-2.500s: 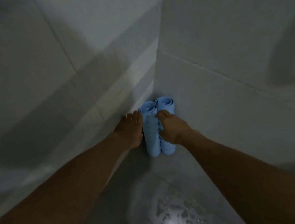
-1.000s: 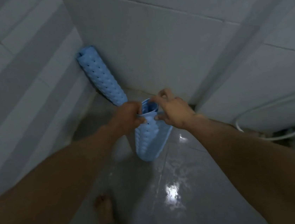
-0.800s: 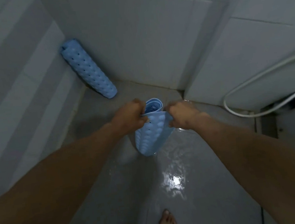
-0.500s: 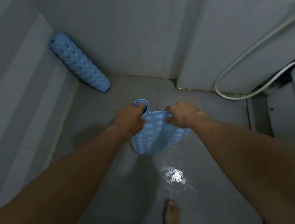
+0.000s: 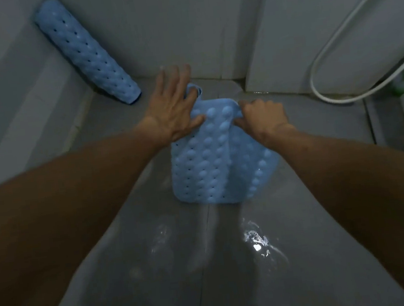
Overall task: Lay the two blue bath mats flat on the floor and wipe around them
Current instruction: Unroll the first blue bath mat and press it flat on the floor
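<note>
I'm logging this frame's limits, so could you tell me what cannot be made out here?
- Head view: rolled part of the held bath mat, hidden behind the left hand.
- Right hand fingertips, tucked under the mat's edge.
- White hose, cut off by the right edge.
- Leaning rolled mat: inner side hidden.

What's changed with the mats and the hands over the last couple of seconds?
One mat was lifted out of the corner and has been partly unrolled, now hanging open above the wet floor. The left hand has let go, fingers now spread against the rolled part; the right hand still pinches the top edge. The other mat stays rolled, leaning in the corner.
</note>
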Available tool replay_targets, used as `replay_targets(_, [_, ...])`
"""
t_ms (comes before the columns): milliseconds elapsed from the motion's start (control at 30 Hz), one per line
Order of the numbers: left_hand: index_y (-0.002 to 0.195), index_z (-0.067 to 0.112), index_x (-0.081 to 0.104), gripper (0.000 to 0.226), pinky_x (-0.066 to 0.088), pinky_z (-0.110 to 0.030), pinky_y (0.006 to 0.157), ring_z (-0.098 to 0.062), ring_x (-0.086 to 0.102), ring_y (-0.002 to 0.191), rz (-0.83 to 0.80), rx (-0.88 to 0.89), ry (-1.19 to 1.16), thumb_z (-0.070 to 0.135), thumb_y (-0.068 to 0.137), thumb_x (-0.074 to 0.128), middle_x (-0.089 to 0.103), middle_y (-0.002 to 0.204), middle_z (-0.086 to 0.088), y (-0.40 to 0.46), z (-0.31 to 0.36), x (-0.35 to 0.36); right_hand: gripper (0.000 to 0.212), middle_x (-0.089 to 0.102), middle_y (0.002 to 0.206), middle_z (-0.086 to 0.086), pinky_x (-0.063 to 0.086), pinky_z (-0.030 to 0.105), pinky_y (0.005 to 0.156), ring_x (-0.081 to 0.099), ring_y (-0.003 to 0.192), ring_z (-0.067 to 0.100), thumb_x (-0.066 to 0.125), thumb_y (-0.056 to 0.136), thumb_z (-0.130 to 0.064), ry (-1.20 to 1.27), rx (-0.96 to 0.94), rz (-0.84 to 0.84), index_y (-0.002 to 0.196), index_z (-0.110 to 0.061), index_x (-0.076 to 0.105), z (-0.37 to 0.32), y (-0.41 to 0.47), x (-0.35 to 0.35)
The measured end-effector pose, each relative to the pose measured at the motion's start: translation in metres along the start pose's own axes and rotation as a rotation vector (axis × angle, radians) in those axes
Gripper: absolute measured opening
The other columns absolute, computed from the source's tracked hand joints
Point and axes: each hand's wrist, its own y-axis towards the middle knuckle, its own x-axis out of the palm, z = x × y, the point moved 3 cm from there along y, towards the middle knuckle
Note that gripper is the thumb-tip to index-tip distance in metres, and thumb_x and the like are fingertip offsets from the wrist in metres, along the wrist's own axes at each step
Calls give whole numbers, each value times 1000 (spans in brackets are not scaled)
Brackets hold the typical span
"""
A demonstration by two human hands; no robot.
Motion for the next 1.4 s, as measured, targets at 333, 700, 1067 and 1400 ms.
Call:
replay_targets(333, [134, 20, 44, 67, 36, -41, 95, -36, 58, 102, 134, -3, -33, 65, 86, 51, 60, 117, -20, 61, -2, 47, 38, 64, 120, 20, 47, 41, 85, 62, 110, 40, 54, 96, -38, -12, 96, 302, 125, -14, 58, 43, 57, 45])
replay_targets(700, [93, 14, 55, 48, 37, -32, 66, -25, 50, 76, 253, -20, -351, 50, 73, 78, 63, 92, -10, 20, -13, 30, 39, 64, 119, 17, 45, 39, 85, 61, 111, 37, 61, 90, -44, 48, 85, 478, 122, -22, 62, 29, 20, 17])
replay_targets(1067, [97, 23, 75, 56, 55, -30, 88, -11, 70, 84, -222, -258, -545, 49, 50, 90, 75, 89, 9, -60, -82, 84, 35, 65, 116, 16, 46, 38, 84, 61, 109, 36, 68, 86, -45, 148, 177, 518, 111, -21, 65, 45, -34, -15])
replay_targets(1400, [99, 18, 69, 48, 48, -31, 75, -23, 58, 80, -51, -254, -422, 51, 67, 83, 66, 90, -3, -63, -80, 71, 51, 64, 123, 17, 49, 40, 87, 61, 114, 36, 79, 80, -39, 163, 394, 444, 121, -13, 66, 64, -67, -21])
